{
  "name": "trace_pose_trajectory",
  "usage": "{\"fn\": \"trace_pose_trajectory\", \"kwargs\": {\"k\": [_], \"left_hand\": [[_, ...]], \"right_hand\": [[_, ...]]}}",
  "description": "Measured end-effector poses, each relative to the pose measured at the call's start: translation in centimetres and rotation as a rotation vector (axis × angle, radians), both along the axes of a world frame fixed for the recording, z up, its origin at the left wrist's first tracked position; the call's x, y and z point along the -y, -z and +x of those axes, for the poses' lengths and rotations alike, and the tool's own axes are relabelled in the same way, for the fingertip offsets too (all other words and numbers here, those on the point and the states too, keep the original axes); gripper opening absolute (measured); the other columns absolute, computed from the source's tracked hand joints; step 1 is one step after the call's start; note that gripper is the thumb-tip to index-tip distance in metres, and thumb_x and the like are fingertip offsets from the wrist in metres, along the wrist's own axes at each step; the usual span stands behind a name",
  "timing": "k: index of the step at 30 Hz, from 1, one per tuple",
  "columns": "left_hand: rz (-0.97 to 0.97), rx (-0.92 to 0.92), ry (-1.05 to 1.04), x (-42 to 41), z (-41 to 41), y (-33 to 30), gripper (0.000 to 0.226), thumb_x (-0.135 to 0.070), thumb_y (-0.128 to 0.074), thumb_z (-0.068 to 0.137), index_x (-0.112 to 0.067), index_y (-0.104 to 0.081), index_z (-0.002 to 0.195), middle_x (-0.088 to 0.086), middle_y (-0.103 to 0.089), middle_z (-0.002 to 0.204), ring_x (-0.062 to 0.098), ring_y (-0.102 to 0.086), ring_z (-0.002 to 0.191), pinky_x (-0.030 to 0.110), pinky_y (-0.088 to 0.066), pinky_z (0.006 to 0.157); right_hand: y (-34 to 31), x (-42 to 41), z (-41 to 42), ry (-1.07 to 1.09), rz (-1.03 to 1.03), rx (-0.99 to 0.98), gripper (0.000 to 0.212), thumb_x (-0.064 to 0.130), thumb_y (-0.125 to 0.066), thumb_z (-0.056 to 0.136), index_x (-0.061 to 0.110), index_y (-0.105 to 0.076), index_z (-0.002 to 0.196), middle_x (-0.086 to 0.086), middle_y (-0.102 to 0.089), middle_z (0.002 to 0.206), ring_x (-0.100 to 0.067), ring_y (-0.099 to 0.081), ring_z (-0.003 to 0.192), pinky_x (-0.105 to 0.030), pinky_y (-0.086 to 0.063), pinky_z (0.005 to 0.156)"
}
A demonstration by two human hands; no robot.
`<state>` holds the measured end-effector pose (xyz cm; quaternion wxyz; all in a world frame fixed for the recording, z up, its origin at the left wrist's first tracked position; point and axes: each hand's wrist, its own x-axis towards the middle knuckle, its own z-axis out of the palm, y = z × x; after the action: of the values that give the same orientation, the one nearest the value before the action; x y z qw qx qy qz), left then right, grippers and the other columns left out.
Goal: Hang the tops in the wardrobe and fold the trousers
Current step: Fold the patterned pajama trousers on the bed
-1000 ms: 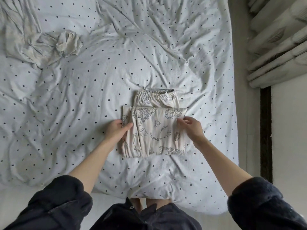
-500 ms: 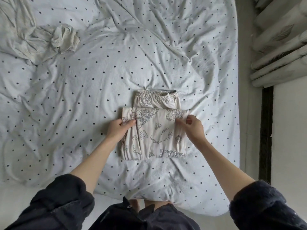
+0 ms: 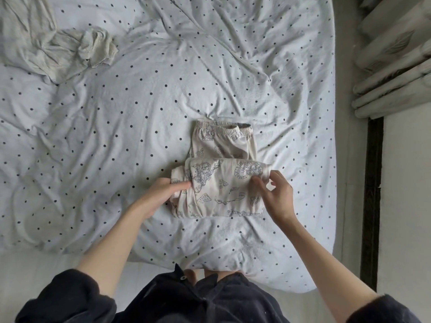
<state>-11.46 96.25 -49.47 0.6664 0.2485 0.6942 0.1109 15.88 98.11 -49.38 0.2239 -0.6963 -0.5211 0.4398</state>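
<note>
Scene: A person stands at the foot of a bed covered in a creased polka-dot sheet, folding printed trousers that lie flat just right of the middle of the view.
Left hand: The left hand grips the folded bundle's edge at 9 o'clock, thumb on top and fingers tucked beneath, apparently to keep the layers square.
Right hand: The right hand pinches the opposite edge at 3 o'clock, thumb above the cloth and fingers curled round its side; both hands are closed on fabric.
Why held so: Gripping both sides at once suggests the bundle is about to be turned up over the waistband for a last fold.
Trousers: Cream cotton with dark line drawings; the lower part is doubled into a thick rectangle, while the gathered elastic waistband shows uncovered at 12 o'clock.
Elsewhere: A crumpled pale garment lies well apart at 10 o'clock; pleated curtains hang at 2 o'clock.
</note>
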Motion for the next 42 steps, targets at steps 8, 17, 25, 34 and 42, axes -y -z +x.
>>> {"fn": "trace_pose_trajectory", "kwargs": {"k": [8,17,25,34,42], "left_hand": [[0.29,-0.124,0.123,0.8,-0.2,-0.7,0.049,-0.054,-0.057,0.086,-0.01,-0.063,0.106,0.009,-0.069,0.104,0.021,-0.064,0.101,0.042,-0.048,0.092],[0.284,-0.418,0.266,2.5,1.0,3.7,0.044,-0.045,-0.05,0.092,-0.003,-0.058,0.102,0.008,-0.066,0.095,0.027,-0.062,0.088,0.037,-0.049,0.073],[0.121,-0.149,0.184,2.1,1.8,4.3,0.084,-0.081,-0.054,0.066,-0.03,-0.048,0.132,-0.013,-0.056,0.129,0.012,-0.049,0.122,0.038,-0.037,0.106],[-0.24,0.094,0.143,1.1,0.1,2.0,0.07,-0.057,-0.073,0.063,-0.017,-0.06,0.119,0.006,-0.069,0.111,0.024,-0.065,0.104,0.043,-0.046,0.1],[0.032,0.218,-0.423,-7.2,-2.4,-2.9,0.04,-0.046,-0.043,0.095,-0.01,-0.054,0.11,0.016,-0.071,0.089,0.023,-0.071,0.074,0.029,-0.059,0.062]], "right_hand": [[-0.7,-0.7,0.9,-0.038,-0.168,-0.095,0.037,0.022,-0.056,0.094,0.011,-0.036,0.065,0.001,-0.03,0.06,-0.012,-0.026,0.057,-0.025,-0.022,0.051],[2.2,-0.7,0.1,-0.058,-0.292,0.184,0.039,0.028,-0.054,0.095,0.011,-0.036,0.065,-0.004,-0.044,0.062,-0.025,-0.043,0.067,-0.033,-0.026,0.057],[3.5,-1.0,0.6,0.051,-0.519,0.084,0.06,0.048,-0.061,0.086,0.005,-0.05,0.125,-0.008,-0.059,0.118,-0.025,-0.057,0.108,-0.038,-0.046,0.094],[1.3,-1.3,1.5,-0.047,-0.934,-0.108,0.046,0.038,-0.068,0.083,-0.002,-0.064,0.105,-0.009,-0.066,0.094,-0.019,-0.056,0.078,-0.027,-0.045,0.074],[-3.2,-8.0,2.0,0.245,-0.683,-0.427,0.033,0.042,-0.042,0.098,0.014,-0.057,0.089,-0.006,-0.071,0.078,-0.016,-0.068,0.071,-0.028,-0.044,0.071]]}}
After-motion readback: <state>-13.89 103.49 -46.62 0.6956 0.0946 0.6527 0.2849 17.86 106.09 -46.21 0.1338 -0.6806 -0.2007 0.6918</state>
